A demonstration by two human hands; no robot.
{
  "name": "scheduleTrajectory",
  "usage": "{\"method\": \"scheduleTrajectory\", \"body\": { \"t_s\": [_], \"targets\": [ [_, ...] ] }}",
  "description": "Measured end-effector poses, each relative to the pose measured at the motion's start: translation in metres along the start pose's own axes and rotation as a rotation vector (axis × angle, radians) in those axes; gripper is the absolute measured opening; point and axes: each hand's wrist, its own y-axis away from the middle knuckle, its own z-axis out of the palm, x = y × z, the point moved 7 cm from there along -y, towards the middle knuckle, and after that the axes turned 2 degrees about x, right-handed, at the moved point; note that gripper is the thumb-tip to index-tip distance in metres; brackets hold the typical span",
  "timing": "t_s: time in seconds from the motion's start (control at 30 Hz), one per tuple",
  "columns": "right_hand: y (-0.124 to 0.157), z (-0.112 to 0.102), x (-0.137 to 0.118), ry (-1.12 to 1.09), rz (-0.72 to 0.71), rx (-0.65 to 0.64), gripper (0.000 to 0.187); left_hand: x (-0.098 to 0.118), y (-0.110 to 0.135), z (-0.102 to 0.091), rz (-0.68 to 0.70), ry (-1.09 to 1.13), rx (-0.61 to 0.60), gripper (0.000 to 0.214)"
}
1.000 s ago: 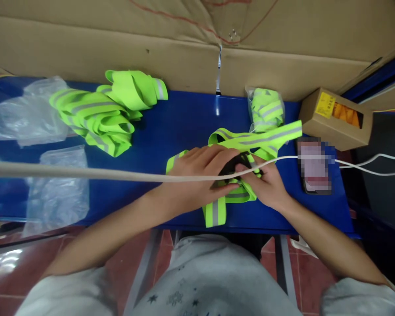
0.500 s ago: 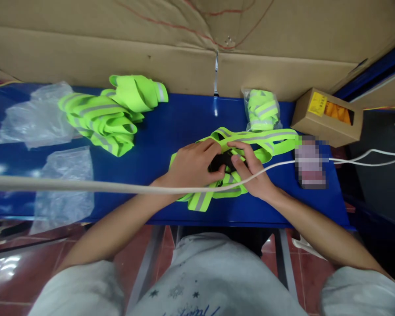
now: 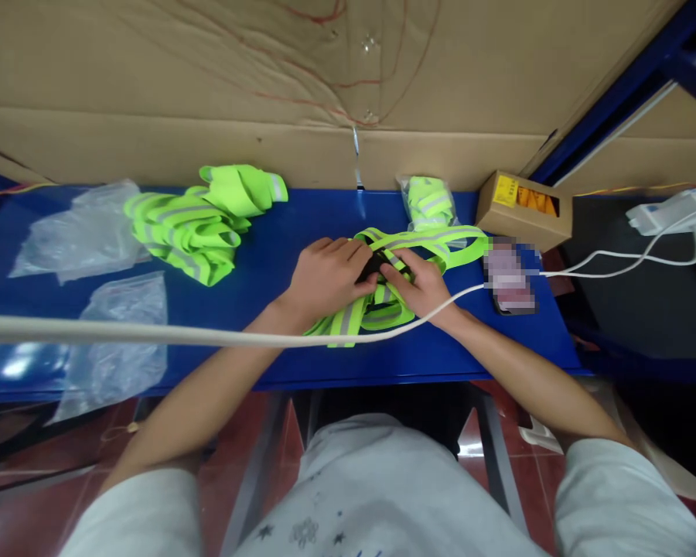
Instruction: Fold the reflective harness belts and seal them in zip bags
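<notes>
Neon yellow-green reflective webbing [image 3: 464,238] with grey stripes lies in loops on the blue table, under and around both hands. A black plastic piece [image 3: 372,265], perhaps a buckle, is on the webbing between my hands; its exact kind is partly hidden. My left hand [image 3: 329,280] is closed around its left side, thumb below and fingers over the top. From the right, my right hand [image 3: 421,285] pinches at the same black piece with thumb and index finger. A white cable [image 3: 255,337] passes across the view in front of my wrists.
Crumpled neon webbing [image 3: 185,232] lies at the left, beside clear plastic bags [image 3: 119,333]. A bagged neon bundle [image 3: 431,203], an open cardboard box [image 3: 493,216] with orange contents and a blurred phone [image 3: 509,278] stand on the right. Cardboard lines the back.
The camera view has shifted, so the table items on the right appear further left. My right index finger has drawn in closer to the black piece. Both hands stay at it.
</notes>
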Motion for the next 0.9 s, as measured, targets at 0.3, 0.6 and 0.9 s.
{"method": "scheduleTrajectory", "body": {
  "t_s": [0.3,0.6,0.9],
  "targets": [
    [0.000,-0.013,-0.008,-0.074,0.006,0.135,0.027,-0.020,0.006,0.014,-0.251,0.576,0.001,0.038],
    [-0.003,-0.017,0.003,-0.143,0.053,0.150,0.047,-0.031,0.008,0.025,-0.312,1.091,-0.116,0.042],
    [-0.002,-0.016,0.007,-0.172,0.017,0.077,0.029,-0.030,0.014,0.034,-0.313,1.005,-0.114,0.046]
  ]
}}
